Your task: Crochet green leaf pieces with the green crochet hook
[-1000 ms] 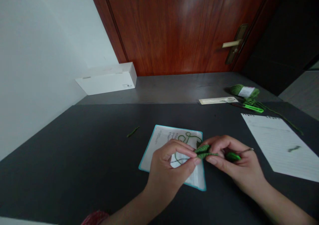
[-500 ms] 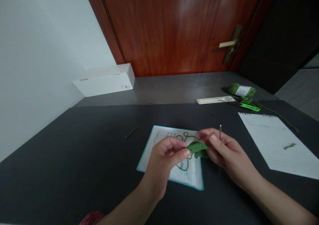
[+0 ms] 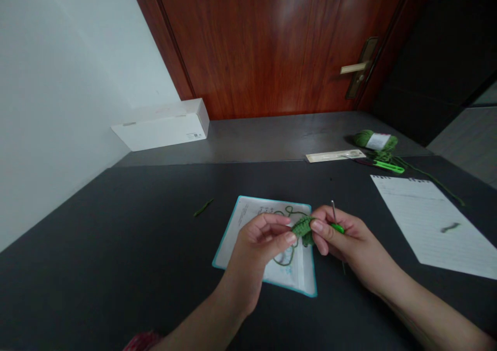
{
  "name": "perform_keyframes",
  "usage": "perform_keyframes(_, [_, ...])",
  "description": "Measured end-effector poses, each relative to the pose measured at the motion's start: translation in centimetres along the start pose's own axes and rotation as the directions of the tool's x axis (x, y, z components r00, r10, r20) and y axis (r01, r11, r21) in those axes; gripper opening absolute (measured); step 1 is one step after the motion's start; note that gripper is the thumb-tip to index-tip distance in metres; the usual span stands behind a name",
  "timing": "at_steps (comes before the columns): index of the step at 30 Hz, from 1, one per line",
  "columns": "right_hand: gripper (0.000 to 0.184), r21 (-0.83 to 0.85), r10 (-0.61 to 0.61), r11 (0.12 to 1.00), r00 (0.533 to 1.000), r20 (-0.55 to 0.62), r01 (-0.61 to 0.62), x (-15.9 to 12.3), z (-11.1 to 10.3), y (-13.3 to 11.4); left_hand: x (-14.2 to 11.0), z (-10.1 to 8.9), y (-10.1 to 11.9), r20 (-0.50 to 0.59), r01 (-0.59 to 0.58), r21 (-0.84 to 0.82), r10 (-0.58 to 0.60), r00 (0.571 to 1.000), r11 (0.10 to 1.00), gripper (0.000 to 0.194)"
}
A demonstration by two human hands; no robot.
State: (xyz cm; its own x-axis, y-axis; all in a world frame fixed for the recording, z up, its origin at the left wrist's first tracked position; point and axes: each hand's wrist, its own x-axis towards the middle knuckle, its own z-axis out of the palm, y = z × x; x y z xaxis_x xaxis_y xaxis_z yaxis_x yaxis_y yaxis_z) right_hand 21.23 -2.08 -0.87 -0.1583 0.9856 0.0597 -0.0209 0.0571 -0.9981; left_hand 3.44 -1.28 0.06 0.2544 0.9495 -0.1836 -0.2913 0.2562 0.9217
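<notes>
A small green crochet piece (image 3: 302,228) hangs between my two hands, above a printed sheet in a blue-edged sleeve (image 3: 229,237). My left hand (image 3: 260,242) pinches its left end between thumb and fingers. At its right end, my right hand (image 3: 344,234) grips the edge with thumb and forefinger. A crochet hook (image 3: 333,211) with a thin metal shaft and a bright green grip is also tucked in my right hand, pointing up and away from the stitches. Loose green yarn (image 3: 285,263) loops over the sleeve; the piece's underside is partly hidden by my fingers.
A green yarn ball (image 3: 375,140) lies at the back right, by green-handled scissors (image 3: 388,166) and a long narrow packet (image 3: 330,156). Lined paper (image 3: 430,221) with a yarn scrap is on the right. A white box (image 3: 166,128) stands back left; another yarn scrap (image 3: 203,207) lies left of the sleeve.
My right hand has closed on the right end of the crochet piece, which its fingers were only near before. The hook has tilted and shifted slightly left. My left hand stays put.
</notes>
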Motion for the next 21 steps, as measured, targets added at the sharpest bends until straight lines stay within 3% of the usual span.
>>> perform_keyframes(4, [0.035, -0.004, -0.016, 1.000, 1.000, -0.001, 0.016, 0.02, -0.21, -0.45, 0.05, -0.17, 0.42, 0.015, 0.052, -0.084, -0.051, 0.999, 0.995, 0.019])
perform_keyframes(6, [0.031, -0.002, -0.026, 1.000, 1.000, 0.002, 0.026, 0.06, -0.25, -0.57, 0.10, -0.26, 0.68, 0.075, 0.114, -0.106, -0.107, 0.991, 0.988, 0.019])
perform_keyframes(9, [0.028, 0.014, -0.031, 0.999, 1.000, 0.006, 0.031, 0.12, -0.30, -0.47, 0.16, -0.45, 0.86, 0.196, 0.177, -0.053, -0.163, 0.967, 0.983, 0.019])
perform_keyframes(13, [0.030, 0.055, -0.018, 0.998, 1.000, 0.015, 0.017, 0.14, -0.38, -0.06, 0.11, -0.68, 0.74, 0.253, 0.230, 0.044, -0.233, 0.939, 0.972, 0.025])
perform_keyframes(21, [0.030, 0.133, 0.042, 0.990, 0.999, 0.028, -0.045, -0.16, -0.06, -0.16, -0.03, -0.47, 0.69, 0.377, 0.413, -0.109, -0.347, 0.859, 0.904, 0.020])
